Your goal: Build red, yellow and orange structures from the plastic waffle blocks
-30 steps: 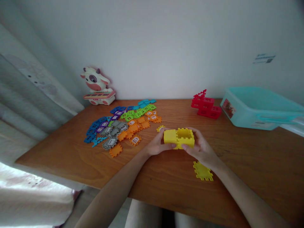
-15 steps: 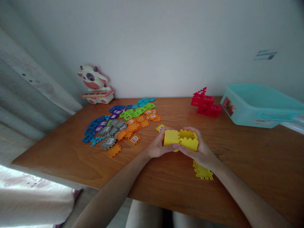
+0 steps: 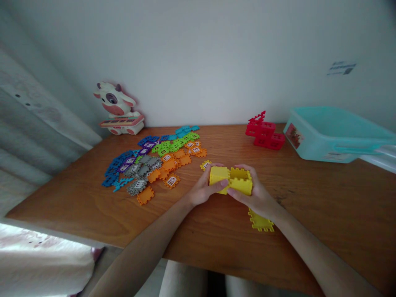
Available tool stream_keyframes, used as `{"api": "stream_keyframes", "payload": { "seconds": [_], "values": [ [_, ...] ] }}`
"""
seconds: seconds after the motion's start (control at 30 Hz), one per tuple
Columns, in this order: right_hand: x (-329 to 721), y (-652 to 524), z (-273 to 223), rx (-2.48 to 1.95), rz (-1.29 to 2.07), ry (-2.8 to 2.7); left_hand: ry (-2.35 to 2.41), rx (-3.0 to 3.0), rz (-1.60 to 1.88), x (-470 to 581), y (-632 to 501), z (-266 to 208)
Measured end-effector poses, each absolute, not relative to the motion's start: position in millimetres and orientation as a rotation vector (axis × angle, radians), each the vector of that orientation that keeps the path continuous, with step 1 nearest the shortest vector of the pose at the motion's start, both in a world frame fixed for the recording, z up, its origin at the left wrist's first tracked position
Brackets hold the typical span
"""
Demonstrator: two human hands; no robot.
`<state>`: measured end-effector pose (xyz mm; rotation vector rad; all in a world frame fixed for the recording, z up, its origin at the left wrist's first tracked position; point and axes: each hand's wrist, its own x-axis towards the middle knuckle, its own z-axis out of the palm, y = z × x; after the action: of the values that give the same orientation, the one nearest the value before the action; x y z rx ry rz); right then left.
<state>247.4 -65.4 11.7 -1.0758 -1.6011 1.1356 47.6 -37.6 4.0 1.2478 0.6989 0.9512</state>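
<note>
Between both hands is a yellow block structure [image 3: 239, 185] of interlocking panels, its left half topped by a panel and its right half open above. My left hand [image 3: 202, 190] grips the left end, thumb across the front face. Around the right end wraps my right hand [image 3: 255, 194], its thumb close to the left one at the middle of the front. A loose yellow panel [image 3: 260, 222] lies on the table under my right wrist, partly covered. Behind my left hand lies a small yellow window panel [image 3: 205, 164], partly hidden.
Loose blue, purple, grey, green and orange panels [image 3: 170, 165] spread over the table's left side. A cow toy with a keyboard [image 3: 119, 109] stands at the back left. A red panel structure [image 3: 265, 134] and a turquoise bin [image 3: 340, 142] are at the back right.
The view has shifted slightly, so everything sits a little further left. My left thumb has moved up the front face of the yellow block structure; both hands keep their hold.
</note>
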Motion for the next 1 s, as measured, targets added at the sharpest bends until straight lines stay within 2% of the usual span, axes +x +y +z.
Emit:
{"api": "stream_keyframes", "payload": {
  "seconds": [0.6, 1.0],
  "values": [
    [246, -62, 5, -1.186, 1.119, -1.462, 0.68, 1.177, 0.988, 60, -41, 2],
    [238, -69, 8, -1.155, 0.918, -1.488, 0.715, 1.315, 1.071, 66, -55, 6]
  ]
}}
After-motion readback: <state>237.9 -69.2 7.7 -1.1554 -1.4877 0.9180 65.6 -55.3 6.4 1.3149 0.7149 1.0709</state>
